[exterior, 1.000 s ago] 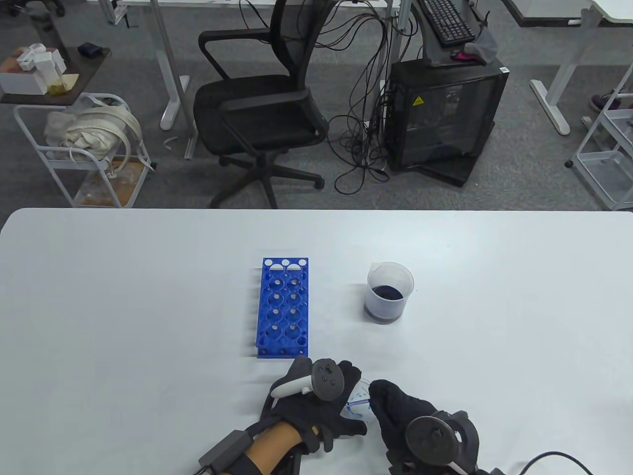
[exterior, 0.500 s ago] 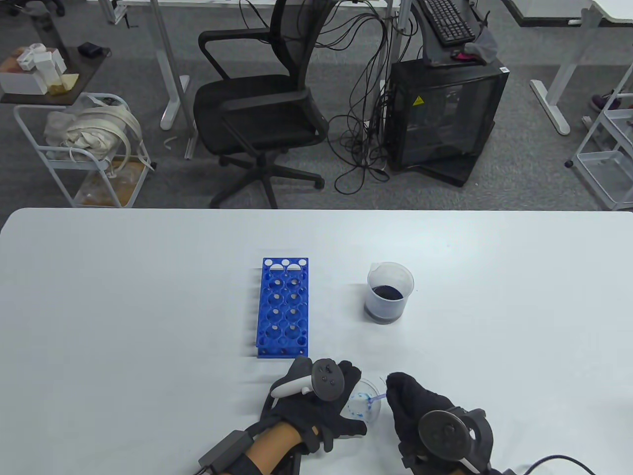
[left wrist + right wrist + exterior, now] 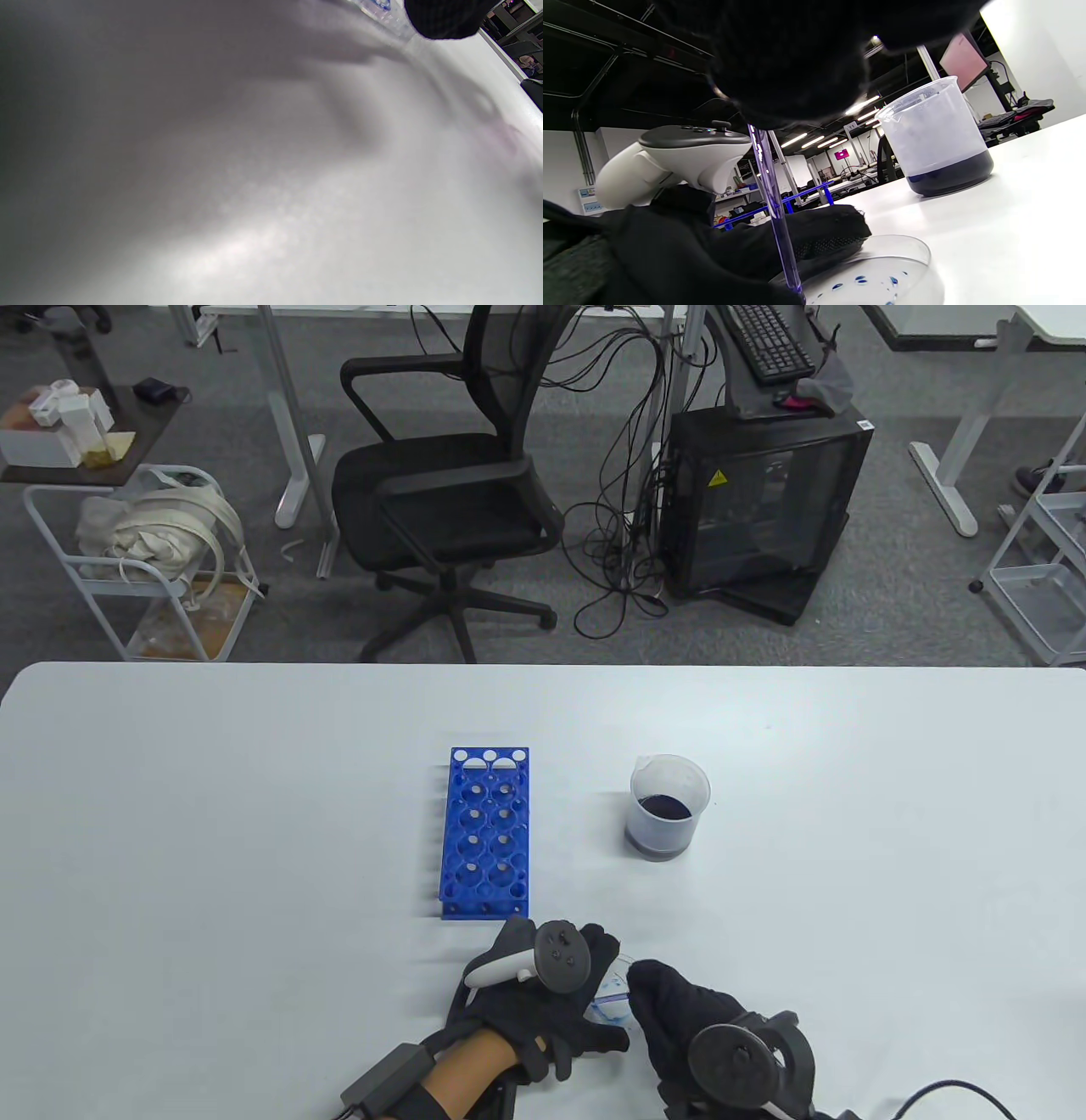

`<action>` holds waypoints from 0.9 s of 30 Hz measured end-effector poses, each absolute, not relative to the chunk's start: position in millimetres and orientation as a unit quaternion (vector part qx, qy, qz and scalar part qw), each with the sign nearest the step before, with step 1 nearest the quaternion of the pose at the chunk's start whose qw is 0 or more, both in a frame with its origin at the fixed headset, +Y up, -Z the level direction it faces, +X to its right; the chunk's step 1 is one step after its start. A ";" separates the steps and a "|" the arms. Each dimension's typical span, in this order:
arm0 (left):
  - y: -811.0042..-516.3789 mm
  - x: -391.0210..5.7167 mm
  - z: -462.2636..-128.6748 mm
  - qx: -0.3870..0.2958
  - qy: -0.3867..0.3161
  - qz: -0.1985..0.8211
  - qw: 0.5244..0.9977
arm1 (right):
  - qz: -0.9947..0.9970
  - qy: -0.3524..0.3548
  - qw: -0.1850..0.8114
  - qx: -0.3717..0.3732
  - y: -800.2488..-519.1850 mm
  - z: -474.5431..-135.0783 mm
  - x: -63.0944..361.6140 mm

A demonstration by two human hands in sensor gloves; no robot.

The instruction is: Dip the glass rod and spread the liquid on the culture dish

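Observation:
A clear culture dish with blue drops lies near the table's front edge, mostly covered by both hands; it also shows in the right wrist view. My left hand rests on the table with its fingers against the dish's left rim. My right hand grips a glass rod upright, its tip down in the dish beside the left fingers. A beaker of dark blue liquid stands farther back; it also shows in the right wrist view.
A blue test tube rack stands just behind my left hand, left of the beaker. The left wrist view shows only blurred table surface and a dark fingertip.
My right hand swung right, uncovering the dish and rod, then came back left over the dish. My left hand stayed still.

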State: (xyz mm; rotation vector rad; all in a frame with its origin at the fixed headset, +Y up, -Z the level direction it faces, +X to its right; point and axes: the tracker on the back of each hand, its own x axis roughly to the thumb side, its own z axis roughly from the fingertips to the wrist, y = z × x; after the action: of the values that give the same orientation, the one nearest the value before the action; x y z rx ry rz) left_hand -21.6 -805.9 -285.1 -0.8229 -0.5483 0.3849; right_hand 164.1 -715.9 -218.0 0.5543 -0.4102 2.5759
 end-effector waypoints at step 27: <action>-805.9 -21.5 -284.8 -0.392 -0.262 0.183 0.863 | 0.937 -0.151 0.235 0.210 -706.8 -208.9 168.5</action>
State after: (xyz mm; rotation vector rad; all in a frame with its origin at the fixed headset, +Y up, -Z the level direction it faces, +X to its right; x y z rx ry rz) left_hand -21.5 -805.9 -284.8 -0.8227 -0.5484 0.3845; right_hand 168.5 -706.8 -208.9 0.5775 -0.4131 2.5717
